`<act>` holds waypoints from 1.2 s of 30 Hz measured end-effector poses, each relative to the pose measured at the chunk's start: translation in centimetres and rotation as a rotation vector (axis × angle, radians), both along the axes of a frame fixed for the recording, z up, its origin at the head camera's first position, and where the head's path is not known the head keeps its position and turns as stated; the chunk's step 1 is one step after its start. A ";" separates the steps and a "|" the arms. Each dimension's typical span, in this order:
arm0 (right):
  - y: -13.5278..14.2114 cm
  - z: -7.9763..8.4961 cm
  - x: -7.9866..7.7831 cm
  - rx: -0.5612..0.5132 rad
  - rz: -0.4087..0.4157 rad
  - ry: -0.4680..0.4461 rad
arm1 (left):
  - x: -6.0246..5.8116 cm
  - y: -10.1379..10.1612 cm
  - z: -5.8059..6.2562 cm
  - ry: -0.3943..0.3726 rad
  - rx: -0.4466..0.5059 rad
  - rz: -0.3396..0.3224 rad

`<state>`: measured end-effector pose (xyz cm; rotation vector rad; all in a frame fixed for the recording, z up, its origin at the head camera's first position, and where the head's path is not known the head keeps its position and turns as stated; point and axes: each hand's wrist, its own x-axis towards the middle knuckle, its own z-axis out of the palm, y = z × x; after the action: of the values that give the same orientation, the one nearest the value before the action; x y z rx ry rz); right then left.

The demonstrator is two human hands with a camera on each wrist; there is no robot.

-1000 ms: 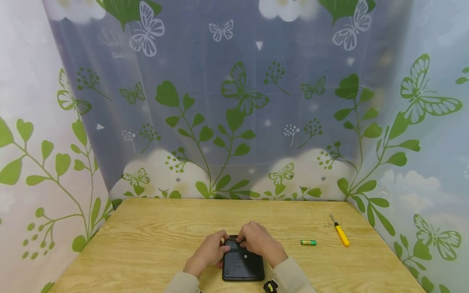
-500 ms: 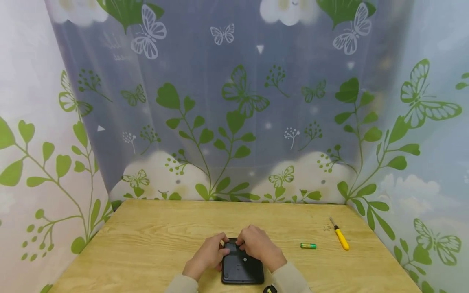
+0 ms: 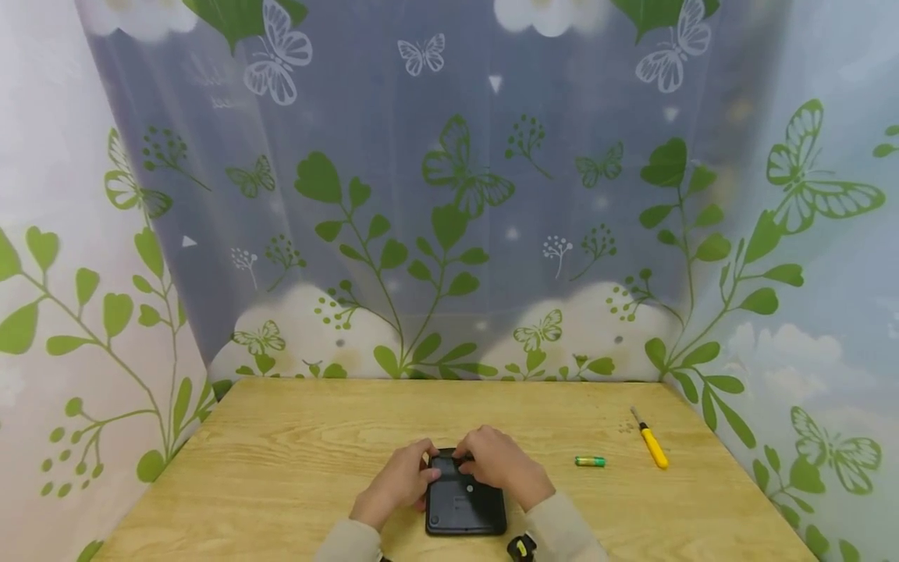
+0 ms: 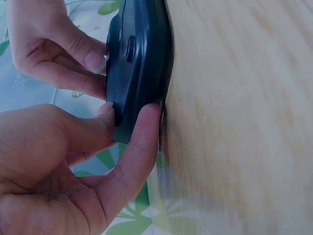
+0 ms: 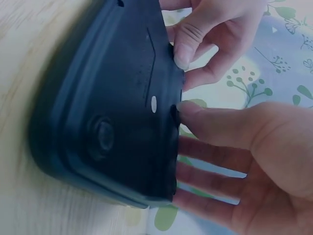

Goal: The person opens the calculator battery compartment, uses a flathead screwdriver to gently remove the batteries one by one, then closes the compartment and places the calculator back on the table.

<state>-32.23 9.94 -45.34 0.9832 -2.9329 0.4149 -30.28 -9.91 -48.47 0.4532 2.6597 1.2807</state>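
A black calculator point(image 3: 465, 511) lies face down on the table, its back showing a round foot and a small pale dot. At its far left corner, my left hand point(image 3: 399, 478) pinches the edge, thumb on the back and index finger along the side, as the left wrist view shows. My right hand point(image 3: 500, 467) holds the far edge; in the right wrist view its thumb point(image 5: 195, 115) presses near a notch, with the other fingers against the edge. A darker recess point(image 3: 445, 466) between the hands is partly hidden by fingers.
To the right a green battery point(image 3: 590, 461) lies on the wooden table point(image 3: 302, 445). Beyond it is a yellow-handled screwdriver point(image 3: 654, 448), with tiny bits point(image 3: 625, 428), too small to identify, beside its shaft. Patterned curtains point(image 3: 393, 195) enclose the table's back and sides.
The head view shifts slightly up and down. Both hands stay on the calculator in nearly the same place, with only slight movement of the right fingers and thumb.
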 end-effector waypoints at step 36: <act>2.0 1.2 0.9 -0.100 -0.323 -0.346 | 0.1 -0.3 0.2 -0.057 0.030 0.038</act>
<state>-31.35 11.92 -44.17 0.4495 -3.2501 0.7732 -30.21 -10.17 -48.31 0.3664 2.6171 1.3252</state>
